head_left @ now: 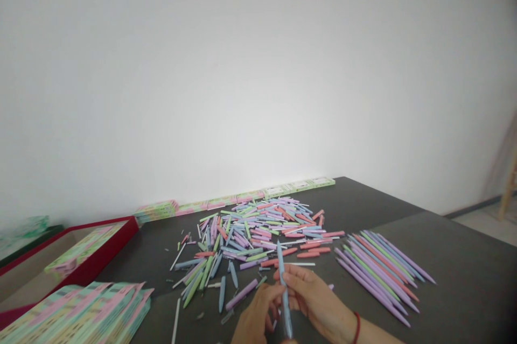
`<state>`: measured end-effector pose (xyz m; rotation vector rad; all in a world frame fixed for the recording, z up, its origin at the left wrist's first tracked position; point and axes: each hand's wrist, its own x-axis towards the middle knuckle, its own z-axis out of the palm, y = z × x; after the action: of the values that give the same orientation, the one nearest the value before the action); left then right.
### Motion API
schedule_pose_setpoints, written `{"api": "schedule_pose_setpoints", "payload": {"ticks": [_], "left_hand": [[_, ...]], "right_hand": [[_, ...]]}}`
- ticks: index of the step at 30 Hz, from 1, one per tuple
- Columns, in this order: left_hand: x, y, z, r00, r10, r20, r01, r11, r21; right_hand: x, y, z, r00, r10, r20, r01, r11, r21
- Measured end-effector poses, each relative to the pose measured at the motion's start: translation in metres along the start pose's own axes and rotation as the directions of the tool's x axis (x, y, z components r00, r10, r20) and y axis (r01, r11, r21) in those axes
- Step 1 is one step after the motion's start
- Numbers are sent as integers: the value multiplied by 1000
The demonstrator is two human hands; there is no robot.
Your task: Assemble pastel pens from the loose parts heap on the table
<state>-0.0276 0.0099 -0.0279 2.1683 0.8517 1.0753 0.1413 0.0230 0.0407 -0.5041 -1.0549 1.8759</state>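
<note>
A light blue pen (pixel 286 309) stands nearly upright at the bottom centre, tip pointing up. The thumb and fingers of my right hand (pixel 313 295) pinch it from the right; a red cord circles that wrist. From the left, my left hand (pixel 256 314) closes its curled fingers against the same pen, and part of its grip is hidden. Just beyond both hands spreads a heap of pen parts (pixel 258 225): purple, green, blue and coral barrels mixed with thin white refills. A purple barrel (pixel 241 294) lies close to my left hand.
Finished-looking pens (pixel 379 274) lie side by side on the dark table (pixel 456 247) at right. Left are a red box (pixel 109 250) and a stack of pastel cartons (pixel 89 311). More flat cartons (pixel 230 201) line the white wall. A loose white refill (pixel 176 322) lies near the front.
</note>
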Motion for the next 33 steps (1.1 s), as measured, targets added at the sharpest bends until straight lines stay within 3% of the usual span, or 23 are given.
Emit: {"api": "schedule_pose_setpoints", "payload": {"ticks": [7,13,17,19,21,23,25,27,30,33], "left_hand": [[4,-9,-1,993,-116,29,115,993,13],[0,-41,9,971,-236,49,240,963,-122],[6,-53,9,925,-355,138,381,869,-314],[9,-50,2,936,-344,73,346,866,-361],[12,-45,-8,936,-319,150,352,873,-338],[15,-40,-15,939,-306,155,341,883,-323],[17,-37,-18,943,-298,151,330,900,-285],[16,-36,-16,947,-289,139,315,919,-236],[9,-33,-7,962,-267,47,271,953,-132],[1,-26,2,969,-240,-57,239,971,-27]], "right_hand": [[1,2,0,1000,-14,8,14,1000,-28],[2,2,2,997,-41,66,45,997,-64],[3,-5,3,995,-78,65,93,958,-270],[2,-17,2,991,-128,48,136,885,-445],[-3,-38,-1,973,-217,82,216,712,-668],[-11,-64,-9,929,-295,226,334,401,-853],[-22,-88,-23,877,-226,423,446,61,-893],[-34,-106,-43,870,-66,489,473,-172,-864],[-50,-117,-76,869,143,473,482,-459,-746],[-60,-115,-99,861,240,449,498,-575,-649]]}}
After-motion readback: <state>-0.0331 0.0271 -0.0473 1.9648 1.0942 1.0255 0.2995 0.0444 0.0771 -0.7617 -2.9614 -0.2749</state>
